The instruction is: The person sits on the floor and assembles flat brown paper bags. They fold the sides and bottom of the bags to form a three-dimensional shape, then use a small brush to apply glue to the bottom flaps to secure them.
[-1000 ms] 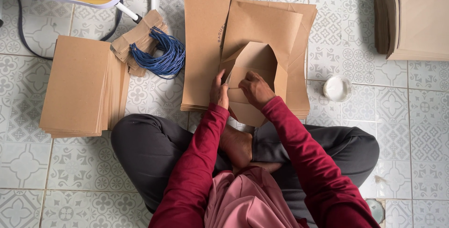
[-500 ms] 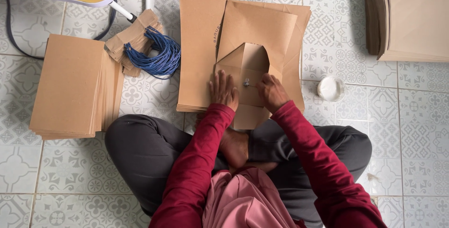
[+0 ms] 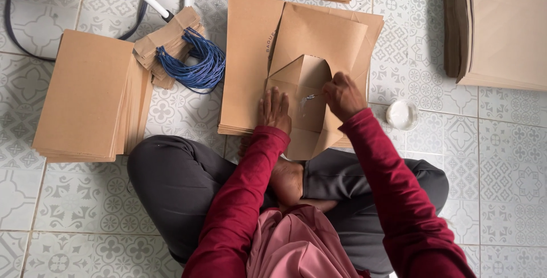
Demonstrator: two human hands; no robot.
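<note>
Brown paper bag (image 3: 305,104), half-folded with its bottom flaps opened out, is lying on top of a stack of flat bags (image 3: 248,67) on the tiled floor, just in front of the person's crossed legs. The left hand (image 3: 275,110) is pressing flat on the lower left flap, fingers spread, clamped on nothing. The right hand (image 3: 342,95) is working at the right flap with fingers bunched together — whether it is pinching something small I cannot tell. A white smear, probably glue, is showing on the fold between the hands.

As a judgement, the smear could be spreading onto the stack beneath and sticking bags together, or the flap could be setting crooked if the left hand is slipping.

A small white pot (image 3: 401,114) is sitting near the right elbow, close enough to be knocked. Left of the stack a bundle of blue cord (image 3: 196,64) is resting on folded paper strips (image 3: 165,38), beside another pile of brown sheets (image 3: 85,101) — well apart from the hands.
</note>
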